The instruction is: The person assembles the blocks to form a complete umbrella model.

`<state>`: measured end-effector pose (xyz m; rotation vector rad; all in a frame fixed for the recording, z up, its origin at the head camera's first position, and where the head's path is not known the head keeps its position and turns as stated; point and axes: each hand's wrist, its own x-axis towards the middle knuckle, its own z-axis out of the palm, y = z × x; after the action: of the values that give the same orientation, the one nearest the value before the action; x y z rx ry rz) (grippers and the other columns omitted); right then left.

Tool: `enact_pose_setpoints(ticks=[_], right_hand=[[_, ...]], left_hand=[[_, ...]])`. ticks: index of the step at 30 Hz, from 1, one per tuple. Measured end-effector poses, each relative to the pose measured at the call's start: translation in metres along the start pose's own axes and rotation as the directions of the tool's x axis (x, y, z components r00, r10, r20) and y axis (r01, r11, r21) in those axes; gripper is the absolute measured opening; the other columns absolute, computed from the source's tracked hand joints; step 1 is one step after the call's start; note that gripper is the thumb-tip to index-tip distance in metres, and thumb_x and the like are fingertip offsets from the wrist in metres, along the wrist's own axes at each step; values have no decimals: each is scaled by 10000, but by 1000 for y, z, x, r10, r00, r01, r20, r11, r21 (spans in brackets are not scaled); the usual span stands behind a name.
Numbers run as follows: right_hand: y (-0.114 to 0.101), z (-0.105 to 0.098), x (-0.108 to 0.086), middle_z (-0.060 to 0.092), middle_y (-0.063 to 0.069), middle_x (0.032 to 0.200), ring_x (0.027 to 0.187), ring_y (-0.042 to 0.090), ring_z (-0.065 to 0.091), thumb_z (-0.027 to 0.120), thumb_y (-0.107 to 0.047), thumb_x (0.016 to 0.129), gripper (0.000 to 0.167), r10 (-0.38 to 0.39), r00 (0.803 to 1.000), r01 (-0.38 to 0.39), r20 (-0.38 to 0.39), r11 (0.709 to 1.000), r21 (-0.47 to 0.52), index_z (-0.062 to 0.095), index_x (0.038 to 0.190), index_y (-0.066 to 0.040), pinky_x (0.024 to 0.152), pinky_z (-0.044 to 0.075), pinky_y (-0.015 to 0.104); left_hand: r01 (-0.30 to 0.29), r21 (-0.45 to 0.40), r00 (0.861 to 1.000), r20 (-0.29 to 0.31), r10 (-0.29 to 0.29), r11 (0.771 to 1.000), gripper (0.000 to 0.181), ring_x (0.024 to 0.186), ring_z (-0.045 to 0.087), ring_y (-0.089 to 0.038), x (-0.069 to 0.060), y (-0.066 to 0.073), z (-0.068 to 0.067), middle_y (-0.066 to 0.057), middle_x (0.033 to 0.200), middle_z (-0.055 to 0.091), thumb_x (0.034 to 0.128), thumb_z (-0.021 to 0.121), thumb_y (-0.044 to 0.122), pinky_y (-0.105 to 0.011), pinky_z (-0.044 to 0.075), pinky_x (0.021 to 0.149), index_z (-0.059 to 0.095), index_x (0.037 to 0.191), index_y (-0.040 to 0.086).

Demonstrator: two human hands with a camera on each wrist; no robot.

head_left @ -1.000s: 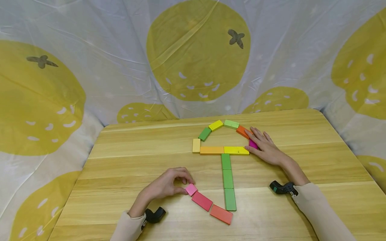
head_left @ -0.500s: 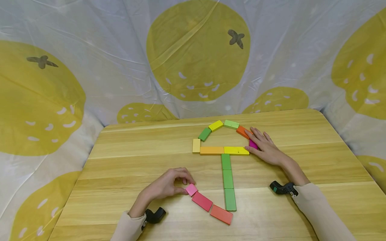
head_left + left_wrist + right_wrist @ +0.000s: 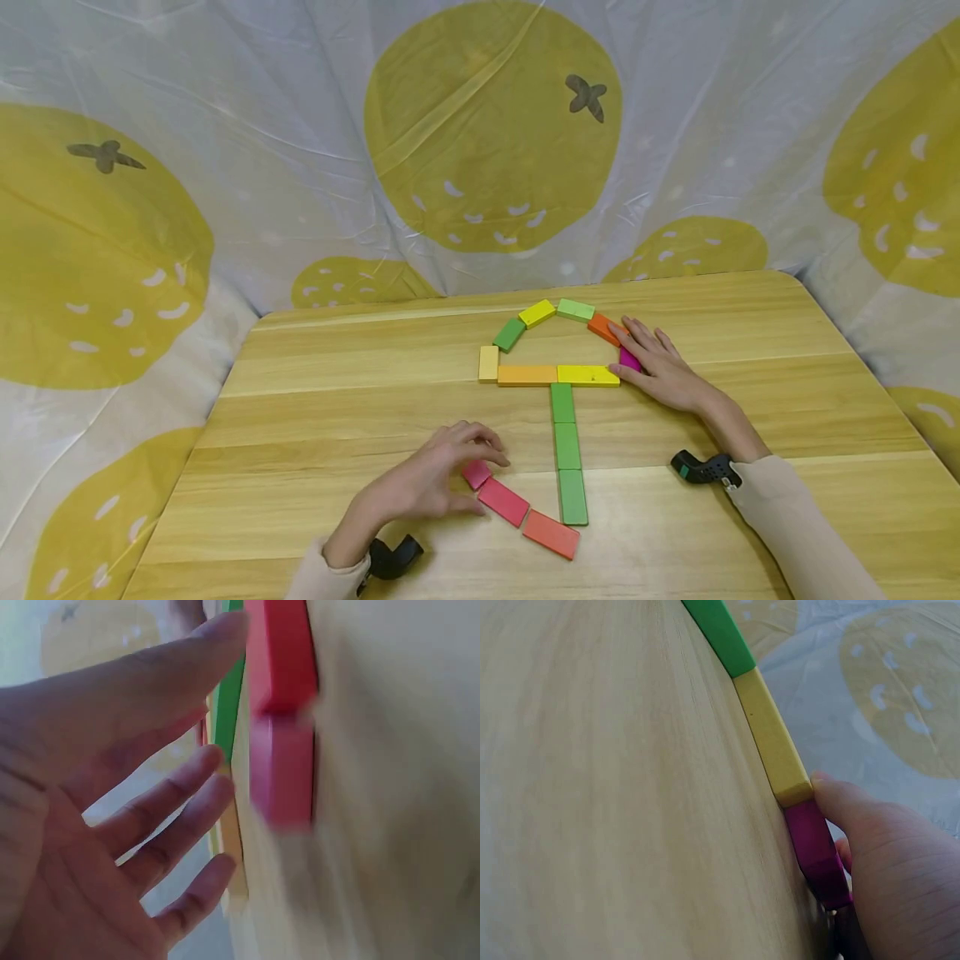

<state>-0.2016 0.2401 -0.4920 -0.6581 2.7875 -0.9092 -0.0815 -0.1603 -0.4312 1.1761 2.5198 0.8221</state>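
Observation:
My left hand [image 3: 435, 475] hovers over a small pink block [image 3: 476, 475], thumb and fingers spread apart with nothing between them. In the left wrist view the pink block [image 3: 283, 771] lies end to end with a red block [image 3: 281, 656]. A coral block [image 3: 551, 534] continues that slanting row in the head view. My right hand [image 3: 663, 367] rests with fairly straight fingers over the orange-red block [image 3: 606, 328] and the magenta block [image 3: 630, 358]. Its thumb touches the end of the long yellow block [image 3: 588, 376]; the hand partly covers the magenta one.
An arch of light green [image 3: 576, 310], yellow [image 3: 537, 313], dark green [image 3: 509, 335] and cream [image 3: 488, 364] blocks stands above an orange bar [image 3: 527, 376]. Green blocks [image 3: 567, 446] form a stem below. A patterned cloth [image 3: 315, 208] hangs behind the wooden table [image 3: 337, 375].
My left hand has let go of the pink block and moved slightly right, its fingers spreading and shading the block. The right hand and the blocks stay in place.

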Motion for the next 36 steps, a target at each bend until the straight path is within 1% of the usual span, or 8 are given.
enact_pose_setpoints(ticks=[3, 5, 9, 13, 18, 29, 33, 36], right_hand=[[1, 0, 0, 57, 209, 1741, 1611, 442, 23, 545, -414, 1066, 760, -2, 1000, 2, -2, 1000, -3, 169, 1676, -161, 1276, -46, 631], [1, 0, 0, 60, 212, 1740, 1610, 444, 24, 545, -415, 1066, 759, -3, 1000, 3, -1, 1000, -4, 168, 1676, -165, 1277, -45, 629], [1, -1, 0, 59, 212, 1740, 1610, 446, 23, 546, -415, 1066, 758, -1, 1000, 1, 1, 1000, -8, 168, 1677, -171, 1279, -46, 625], [2, 0, 0, 55, 206, 1742, 1611, 442, 20, 547, -416, 1066, 758, 2, 1000, -2, 4, 1000, -6, 169, 1677, -172, 1278, -48, 627], [2, 0, 0, 53, 205, 1742, 1610, 443, 20, 549, -413, 1065, 760, 4, 1000, -4, 5, 1000, -2, 168, 1676, -169, 1276, -52, 632], [1, 0, 0, 61, 211, 1740, 1609, 448, 24, 548, -414, 1065, 759, 0, 1000, 0, 1, 1000, -9, 173, 1675, -163, 1277, -46, 630], [1, 0, 0, 63, 211, 1740, 1609, 447, 26, 548, -414, 1065, 759, 0, 1000, 0, 1, 1000, -7, 174, 1675, -161, 1277, -46, 630], [1, 0, 0, 62, 209, 1740, 1610, 445, 24, 548, -416, 1065, 759, 0, 1000, 0, 2, 1000, -6, 174, 1675, -164, 1277, -47, 630]], left_hand=[[-52, 45, 999, 5, 52, 998, 438, 1234, 550, -101, 7, 15, 14, 79, 1268, 631, 775, 928, 276, -360, 412, 1060, 759, 1169, 186], [-79, 75, 997, 10, 78, 994, 404, 1185, 553, -73, 12, 21, 23, 98, 1220, 644, 776, 926, 308, -324, 405, 1045, 772, 1134, 201], [-116, 150, 993, 3, 117, 982, 350, 1078, 554, -43, 16, 27, 36, 115, 1098, 667, 766, 931, 327, -313, 398, 1047, 792, 1066, 213], [-135, 205, 990, -1, 138, 970, 300, 1018, 552, -24, 18, 29, 42, 119, 1017, 664, 767, 929, 337, -312, 397, 1046, 800, 1014, 226], [-141, 231, 989, -9, 147, 963, 280, 982, 541, -12, 19, 30, 45, 139, 981, 638, 759, 930, 372, -295, 400, 1025, 792, 973, 255], [-133, 236, 990, -3, 138, 963, 284, 979, 535, -13, 19, 30, 44, 146, 984, 625, 759, 923, 412, -296, 402, 1026, 787, 957, 261], [-125, 215, 992, 8, 127, 968, 313, 991, 540, -13, 18, 29, 42, 142, 1002, 635, 751, 927, 412, -297, 401, 1032, 789, 979, 249], [-103, 191, 995, 27, 100, 976, 355, 1018, 551, -18, 16, 28, 38, 132, 1037, 647, 741, 937, 386, -295, 400, 1038, 793, 1024, 228]])
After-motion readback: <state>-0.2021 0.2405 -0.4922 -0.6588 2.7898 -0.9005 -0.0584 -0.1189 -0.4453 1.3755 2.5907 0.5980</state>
